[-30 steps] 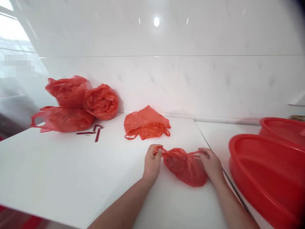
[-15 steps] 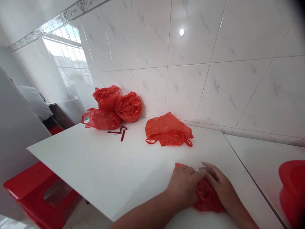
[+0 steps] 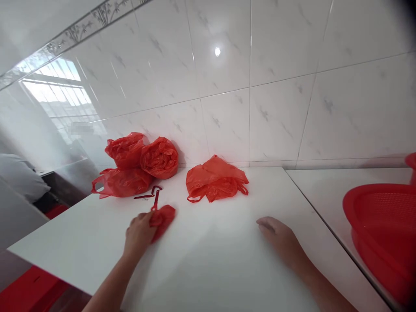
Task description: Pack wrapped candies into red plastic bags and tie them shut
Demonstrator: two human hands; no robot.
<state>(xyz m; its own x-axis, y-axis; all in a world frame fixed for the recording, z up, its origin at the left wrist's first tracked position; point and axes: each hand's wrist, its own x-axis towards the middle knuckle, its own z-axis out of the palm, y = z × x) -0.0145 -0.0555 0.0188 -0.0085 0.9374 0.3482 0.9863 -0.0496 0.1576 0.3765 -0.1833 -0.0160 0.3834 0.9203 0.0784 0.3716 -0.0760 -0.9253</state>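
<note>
**Folded bag getting parked over by the pile**

Going left to right; at the back by the wall there's a pile (image 3: 134, 164) of red bags, two bunched up and open-mouthed on top of a flatter one, can't see anything inside them; a couple of red strips (image 3: 151, 196) lie just in front. The left hand (image 3: 139, 232) is closed around a small bundled bag (image 3: 162, 217) that sits on the table (image 3: 211, 264) near those strips; looks to me like the set-it-down step, so next it just needs letting go cleanly. A loose crumpled bag (image 3: 216, 180) sits mid-table, contents hidden. The right hand (image 3: 281, 238) lies flat and empty on the table. Far right, a red basket (image 3: 380, 216); what's inside is out of view.
</note>
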